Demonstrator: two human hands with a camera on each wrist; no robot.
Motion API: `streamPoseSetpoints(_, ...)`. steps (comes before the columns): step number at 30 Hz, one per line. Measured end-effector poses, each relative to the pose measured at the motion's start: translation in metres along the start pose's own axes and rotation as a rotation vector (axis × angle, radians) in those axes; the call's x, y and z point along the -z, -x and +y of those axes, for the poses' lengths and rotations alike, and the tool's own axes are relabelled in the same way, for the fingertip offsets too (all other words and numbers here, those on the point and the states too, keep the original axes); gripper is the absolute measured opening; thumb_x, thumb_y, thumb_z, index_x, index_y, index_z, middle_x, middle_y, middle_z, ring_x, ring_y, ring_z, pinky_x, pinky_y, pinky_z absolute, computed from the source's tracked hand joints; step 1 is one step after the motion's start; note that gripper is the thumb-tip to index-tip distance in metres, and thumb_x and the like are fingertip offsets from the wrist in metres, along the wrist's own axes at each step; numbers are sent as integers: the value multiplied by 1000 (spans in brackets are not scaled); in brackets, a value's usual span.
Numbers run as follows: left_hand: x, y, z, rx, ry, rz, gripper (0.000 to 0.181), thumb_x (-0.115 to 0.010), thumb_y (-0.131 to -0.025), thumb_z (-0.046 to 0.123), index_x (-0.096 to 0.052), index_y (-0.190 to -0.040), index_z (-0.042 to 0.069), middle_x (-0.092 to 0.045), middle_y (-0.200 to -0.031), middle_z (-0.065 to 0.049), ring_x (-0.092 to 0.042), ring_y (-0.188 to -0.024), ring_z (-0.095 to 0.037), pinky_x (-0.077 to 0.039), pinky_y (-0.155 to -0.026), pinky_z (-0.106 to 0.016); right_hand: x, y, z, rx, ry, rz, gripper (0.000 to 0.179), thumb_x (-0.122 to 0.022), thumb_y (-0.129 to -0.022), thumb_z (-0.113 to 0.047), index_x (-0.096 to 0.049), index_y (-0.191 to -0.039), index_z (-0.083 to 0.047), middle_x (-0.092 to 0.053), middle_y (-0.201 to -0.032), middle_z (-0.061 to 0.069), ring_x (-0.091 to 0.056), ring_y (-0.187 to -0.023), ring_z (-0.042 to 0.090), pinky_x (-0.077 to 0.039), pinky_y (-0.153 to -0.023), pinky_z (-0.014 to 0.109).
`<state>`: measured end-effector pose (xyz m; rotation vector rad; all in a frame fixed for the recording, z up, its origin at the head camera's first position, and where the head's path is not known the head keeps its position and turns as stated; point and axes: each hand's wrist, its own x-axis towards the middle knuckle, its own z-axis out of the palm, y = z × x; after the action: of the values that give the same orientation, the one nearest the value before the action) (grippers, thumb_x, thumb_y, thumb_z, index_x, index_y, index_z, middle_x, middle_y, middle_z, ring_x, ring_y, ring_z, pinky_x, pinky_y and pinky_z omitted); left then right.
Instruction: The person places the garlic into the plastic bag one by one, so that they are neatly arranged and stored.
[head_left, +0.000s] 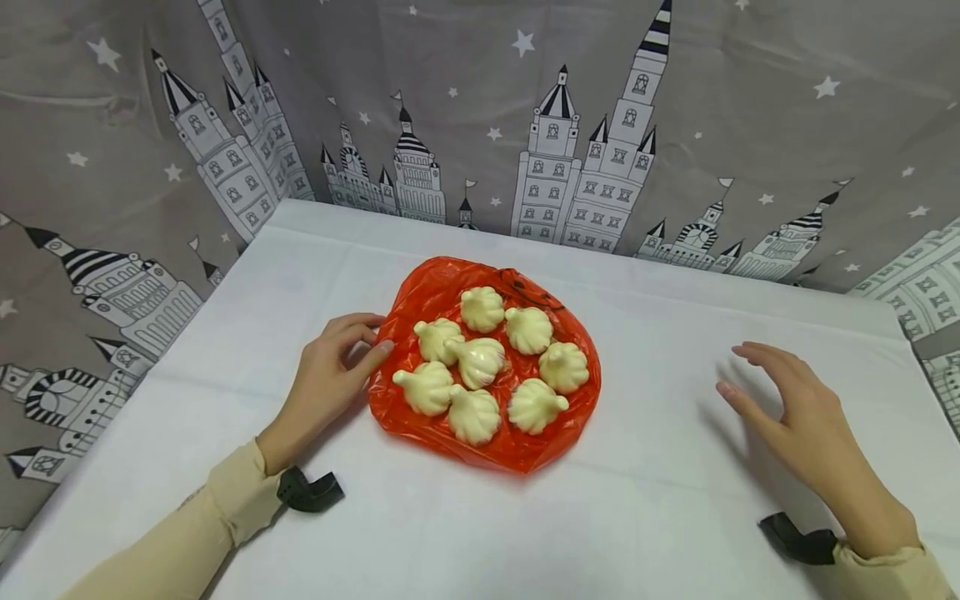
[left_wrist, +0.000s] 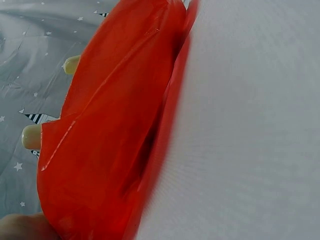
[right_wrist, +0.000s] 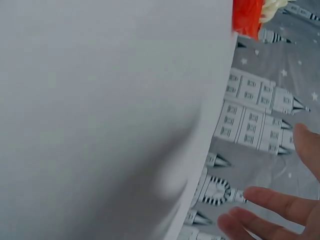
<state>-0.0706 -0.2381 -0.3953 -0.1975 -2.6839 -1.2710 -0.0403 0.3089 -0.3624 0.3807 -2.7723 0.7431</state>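
A red plastic bag (head_left: pixel 442 279) lies spread on the white tabletop, its rim turned up around several cream-coloured garlic bulbs (head_left: pixel 528 331). One bulb (head_left: pixel 480 361) rests on top of the others near the middle. At the bag's left edge my left hand (head_left: pixel 333 364) holds the rim, thumb over the plastic and fingers bent against its side. The left wrist view shows the bag's red side (left_wrist: pixel 100 135) close up, with two bulb stems (left_wrist: pixel 32 136) poking past it. Well to the right, my right hand (head_left: pixel 806 417) hovers over the table with fingers spread, holding nothing.
The white cloth-covered table (head_left: pixel 660 517) extends around the bag. Behind and to the left hangs a grey curtain (head_left: pixel 450 50) printed with castles and stars. Each wrist carries a black camera mount (head_left: pixel 309 490).
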Motion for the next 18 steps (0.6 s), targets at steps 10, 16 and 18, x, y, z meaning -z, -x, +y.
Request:
streamPoseSetpoints(10, 0, -3, 4, -28, -3, 4, 21, -71, -102, 29, -67, -90, 12, -68, -135, -7, -56, -135, -28, -49, -112, -55, 14, 47, 10, -74, 5, 85, 53, -73, -98, -17, -58, -149, -12, -53, -153, 23, -38, -155, 22, -29, -113, 76)
streamPoseSetpoints(16, 7, 0, 4, -9, -8, 3, 20, -70, -103, 30, -67, -92, 12, -67, -136, -6, -56, -137, -27, -47, -114, -55, 12, 47, 11, -60, -9, 89, 57, -73, -99, -17, -55, -153, -13, -51, -155, 24, -41, -148, 49, -27, -115, 77)
streamPoseSetpoints(18, 9, 0, 5, -11, -11, 1, 22, -69, -104, 31, -69, -93, 12, -67, -136, -6, -56, -136, -27, -48, -113, -56, 11, 49, 11, -73, -8, 81, 58, -72, -99, -18, -53, -154, -14, -49, -158, 23, -40, -148, 51, -26, -113, 80)
